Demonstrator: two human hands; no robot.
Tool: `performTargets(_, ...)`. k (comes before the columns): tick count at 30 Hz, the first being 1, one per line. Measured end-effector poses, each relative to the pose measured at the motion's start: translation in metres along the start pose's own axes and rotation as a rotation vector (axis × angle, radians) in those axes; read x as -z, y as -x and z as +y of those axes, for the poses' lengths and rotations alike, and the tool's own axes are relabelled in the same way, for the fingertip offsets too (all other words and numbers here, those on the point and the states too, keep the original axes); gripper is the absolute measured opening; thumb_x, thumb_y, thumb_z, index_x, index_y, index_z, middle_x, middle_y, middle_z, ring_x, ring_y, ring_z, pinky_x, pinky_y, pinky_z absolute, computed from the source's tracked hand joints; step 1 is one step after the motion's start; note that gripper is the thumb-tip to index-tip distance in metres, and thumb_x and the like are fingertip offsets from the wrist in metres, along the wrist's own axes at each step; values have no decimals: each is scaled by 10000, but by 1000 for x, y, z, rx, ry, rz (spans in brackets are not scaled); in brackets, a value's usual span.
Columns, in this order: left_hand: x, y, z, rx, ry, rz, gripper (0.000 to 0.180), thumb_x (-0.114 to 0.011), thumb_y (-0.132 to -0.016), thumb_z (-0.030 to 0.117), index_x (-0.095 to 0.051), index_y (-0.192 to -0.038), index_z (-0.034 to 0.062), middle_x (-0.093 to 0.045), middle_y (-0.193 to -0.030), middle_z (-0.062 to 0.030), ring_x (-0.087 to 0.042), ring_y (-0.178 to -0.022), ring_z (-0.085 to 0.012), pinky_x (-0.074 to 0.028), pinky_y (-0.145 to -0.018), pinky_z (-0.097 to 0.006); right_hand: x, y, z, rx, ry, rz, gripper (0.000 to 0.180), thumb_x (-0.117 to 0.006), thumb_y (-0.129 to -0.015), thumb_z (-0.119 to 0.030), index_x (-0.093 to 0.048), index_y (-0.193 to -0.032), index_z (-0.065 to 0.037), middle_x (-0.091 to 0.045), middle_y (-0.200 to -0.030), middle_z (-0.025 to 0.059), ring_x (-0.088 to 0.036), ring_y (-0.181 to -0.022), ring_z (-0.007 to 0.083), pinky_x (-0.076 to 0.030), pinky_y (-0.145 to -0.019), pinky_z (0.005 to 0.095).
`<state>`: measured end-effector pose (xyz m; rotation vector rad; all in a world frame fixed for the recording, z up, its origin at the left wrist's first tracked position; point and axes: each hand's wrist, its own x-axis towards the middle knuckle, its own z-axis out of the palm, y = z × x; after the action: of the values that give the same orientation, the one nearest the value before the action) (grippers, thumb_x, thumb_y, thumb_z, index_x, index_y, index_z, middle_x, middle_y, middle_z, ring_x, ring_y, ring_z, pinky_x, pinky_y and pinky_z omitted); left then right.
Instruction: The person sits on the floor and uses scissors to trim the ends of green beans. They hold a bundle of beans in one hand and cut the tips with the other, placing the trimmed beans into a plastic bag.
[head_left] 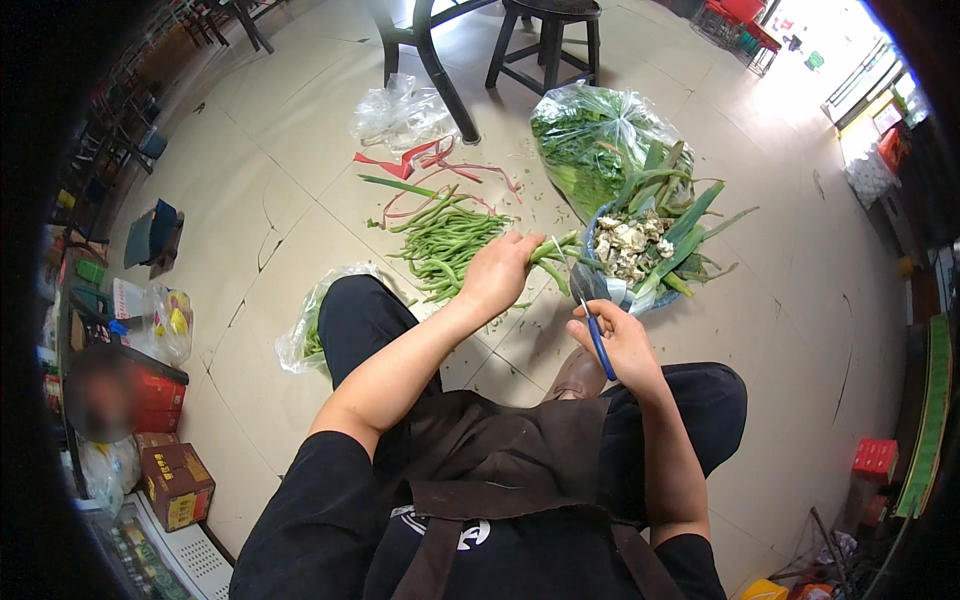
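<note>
While gripping a small bundle of green beans (556,249) in the closed left hand (502,268), apparently busy with trimming the tips. Also gripping, with the right hand closed around the handles, a pair of blue-handled scissors (598,345), pointed away from the body and toward the bundle. Held very near to the blades, just to the left of a blue basket (668,299) full of leek-like leaves (685,245) and whitish scraps (622,248); hard to tell from this angle whether already touching the metal. Note also, on the tiled floor (300,150) in front of the left forearm, a loose pile of green beans (440,245), and beside the left knee, a clear plastic bag (300,345) with something green inside. Judging by the small green bits (533,205) scattered around, probably in the middle of the work, with many beans left to do. For the next move, better to level the ends of the bundle, place the blades across only the tips, and squeeze shortly, keeping the left fingertips well behind the cut. Avoid, too, catching the basket's leaves between the blades.
</note>
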<state>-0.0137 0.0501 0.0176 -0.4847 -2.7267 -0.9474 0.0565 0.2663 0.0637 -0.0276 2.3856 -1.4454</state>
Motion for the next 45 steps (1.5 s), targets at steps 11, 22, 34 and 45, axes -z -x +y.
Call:
performTargets(11,7,-15,-7,412,774,-521,216,-619,-939,243,-654,-988,36,-676,-861,-68,-598,-730,-141,-484,-668,-310,0,-9,2,-5,-465,222,270,-671,-918,-247,-585,-1054,-31,-534,-673,-36,-503,-595,40,-375,-511,182)
performTargets(22,3,-1,14,826,1753,-868,400,-548,-982,205,-462,-1359,104,-589,-941,-18,-557,-704,-87,-495,-613,-262,2,-26,8,77,-499,351,294,-642,-935,-206,-548,-1161,-44,-601,-880,6,-523,-738,53,-397,-625,194)
performTargets(34,-6,4,7,773,1790,-722,352,-544,-972,165,-512,-1292,22,-618,-935,-22,-617,-853,-127,-534,-763,-258,-2,-44,1,159,-549,293,369,-695,-878,-137,-535,-1196,-38,-659,-917,40,-570,-762,69,-432,-666,196)
performTargets(45,-1,-29,-65,842,2064,452,387,-445,-1025,216,-366,-1338,4,-499,-1362,-158,-496,-1211,-292,-409,-1043,-453,-10,-48,-10,115,-640,302,248,-620,-934,-174,-537,-1142,-69,-630,-870,36,-500,-686,49,-400,-615,186)
